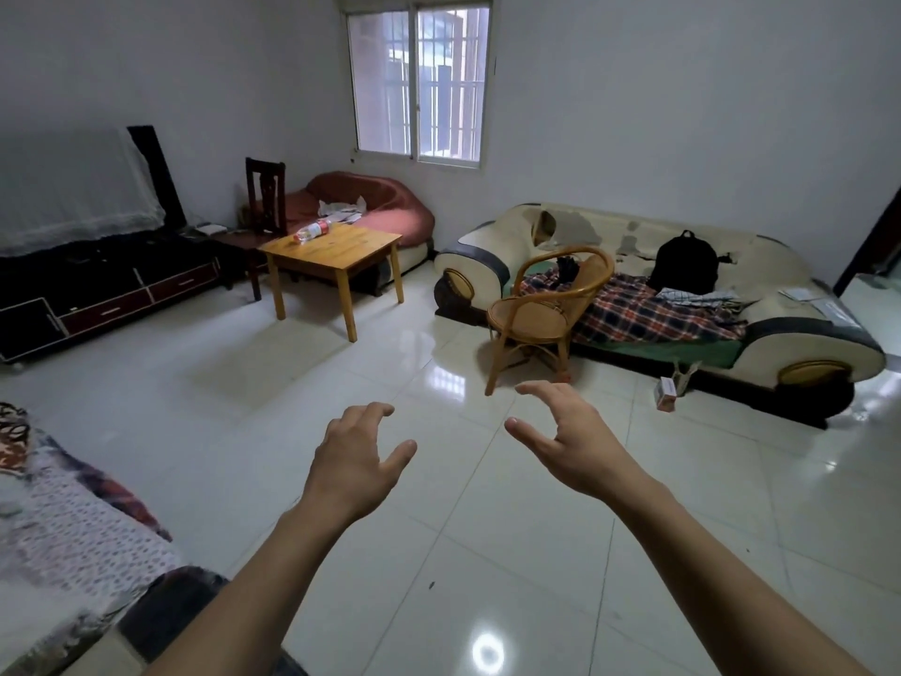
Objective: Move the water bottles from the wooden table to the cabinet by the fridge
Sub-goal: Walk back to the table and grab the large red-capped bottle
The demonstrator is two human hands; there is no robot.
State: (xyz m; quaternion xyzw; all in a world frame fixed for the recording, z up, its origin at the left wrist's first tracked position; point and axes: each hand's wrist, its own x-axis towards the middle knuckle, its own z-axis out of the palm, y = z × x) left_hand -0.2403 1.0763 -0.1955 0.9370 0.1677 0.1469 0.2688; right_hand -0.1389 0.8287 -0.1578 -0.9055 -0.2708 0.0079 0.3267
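A clear water bottle (312,231) with a red label lies on its side near the far left corner of the light wooden table (341,251), across the room. My left hand (353,461) and my right hand (568,441) are held out in front of me over the tiled floor, far from the table. Both hands are empty, fingers curled and apart. No fridge or cabinet beside one shows in this view.
A wicker chair (546,309) stands right of the table, before a cream sofa (682,295) with a plaid blanket and black backpack. A dark TV stand (107,285), a dark wooden chair (265,197) and a red sofa (380,207) surround the table. A covered seat (63,519) sits at my left.
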